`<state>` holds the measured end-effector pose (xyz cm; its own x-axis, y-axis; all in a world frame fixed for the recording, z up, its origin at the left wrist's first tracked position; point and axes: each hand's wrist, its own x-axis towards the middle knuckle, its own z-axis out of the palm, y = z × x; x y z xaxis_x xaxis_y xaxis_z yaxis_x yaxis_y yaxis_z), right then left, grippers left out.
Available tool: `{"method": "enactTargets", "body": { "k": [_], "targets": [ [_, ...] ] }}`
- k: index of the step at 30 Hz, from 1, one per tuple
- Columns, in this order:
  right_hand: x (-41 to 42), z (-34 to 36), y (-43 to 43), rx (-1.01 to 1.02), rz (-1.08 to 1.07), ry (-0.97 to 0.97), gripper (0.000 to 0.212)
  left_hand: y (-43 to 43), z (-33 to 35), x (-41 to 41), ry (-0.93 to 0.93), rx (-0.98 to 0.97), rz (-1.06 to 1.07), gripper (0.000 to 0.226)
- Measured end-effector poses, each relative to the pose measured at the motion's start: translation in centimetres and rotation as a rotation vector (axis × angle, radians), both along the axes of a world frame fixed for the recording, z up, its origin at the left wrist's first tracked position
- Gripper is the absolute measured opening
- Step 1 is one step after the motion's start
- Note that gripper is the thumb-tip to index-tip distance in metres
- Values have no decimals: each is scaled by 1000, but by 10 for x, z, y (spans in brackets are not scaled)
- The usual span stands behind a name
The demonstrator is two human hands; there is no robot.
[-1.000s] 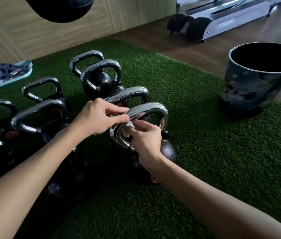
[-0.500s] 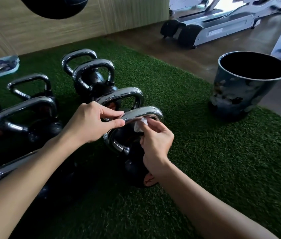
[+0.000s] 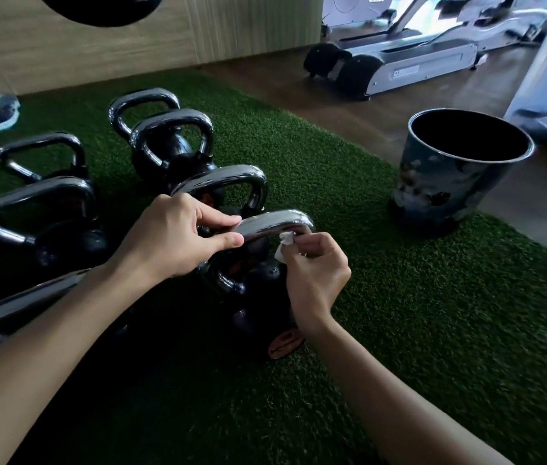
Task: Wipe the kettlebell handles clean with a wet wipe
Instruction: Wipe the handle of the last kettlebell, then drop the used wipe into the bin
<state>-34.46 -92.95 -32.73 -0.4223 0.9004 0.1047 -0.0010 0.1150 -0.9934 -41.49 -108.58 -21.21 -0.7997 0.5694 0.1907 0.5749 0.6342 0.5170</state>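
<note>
Chrome handle [image 3: 275, 223] of nearest black kettlebell [image 3: 258, 317], on green turf [image 3: 433, 330]: left hand [image 3: 171, 239] pinches its top, right hand [image 3: 315, 266] pinches crumpled white wet wipe [image 3: 283, 245] against its right bend. Other black kettlebells [image 3: 178, 162] crowd left; dark bin [image 3: 449, 186] right.
</note>
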Motion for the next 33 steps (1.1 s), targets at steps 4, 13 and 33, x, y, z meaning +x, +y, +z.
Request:
{"method": "enactTargets", "body": {
  "k": [4,13,33],
  "targets": [
    [5,0,3,17,28,-23,17,-7,-2,0,25,-31,20,30],
    [69,-7,19,142,349,-40,12,-13,3,12,22,-120,36,32],
    [81,189,151,244,331,-964,19,142,110,56,-119,-368,115,61]
  ]
}}
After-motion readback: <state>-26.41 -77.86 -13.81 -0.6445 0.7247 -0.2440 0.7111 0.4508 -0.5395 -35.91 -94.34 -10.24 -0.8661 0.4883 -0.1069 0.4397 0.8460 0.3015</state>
